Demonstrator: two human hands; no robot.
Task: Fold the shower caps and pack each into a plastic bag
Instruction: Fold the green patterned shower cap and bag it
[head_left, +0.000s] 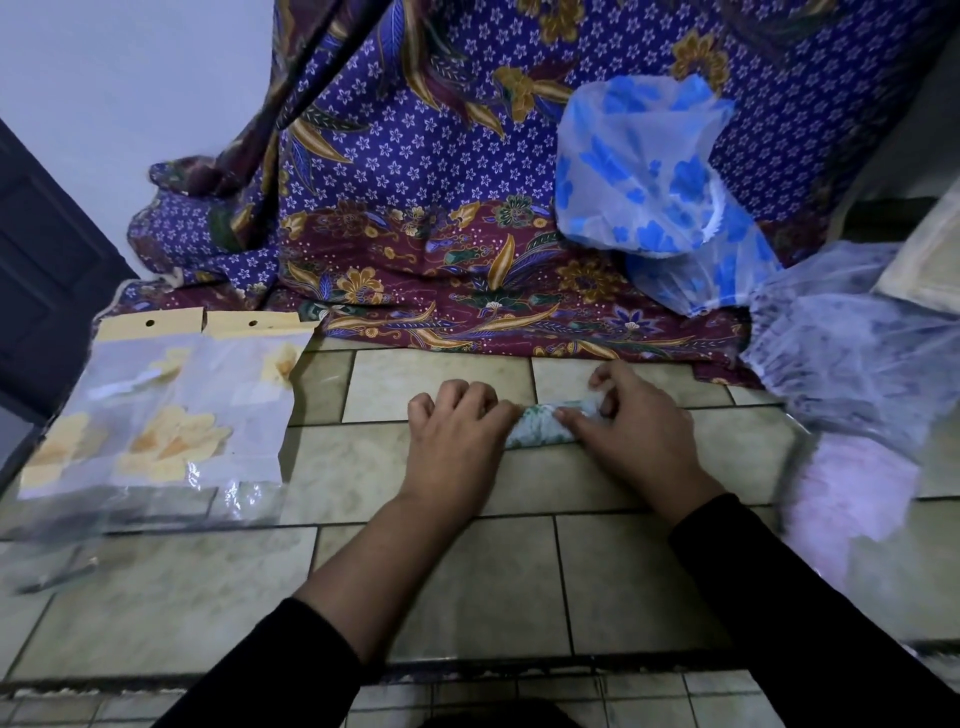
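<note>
Shower cap (540, 430) — one green roll — gripped by left hand (457, 439), pinched by right hand (636, 431); two packed bags (171, 415) left

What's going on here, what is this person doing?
A person is folding a green-patterned shower cap on the tiled surface. The left hand and right hand both grip it. Packed plastic bags lie to the left. A blue-flowered cap sits unfolded at the right.

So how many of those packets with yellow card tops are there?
2. Both lie at the left on the tiled surface, overlapping: the left packet, and the right packet beside it. Others could be hidden beneath them.
</note>
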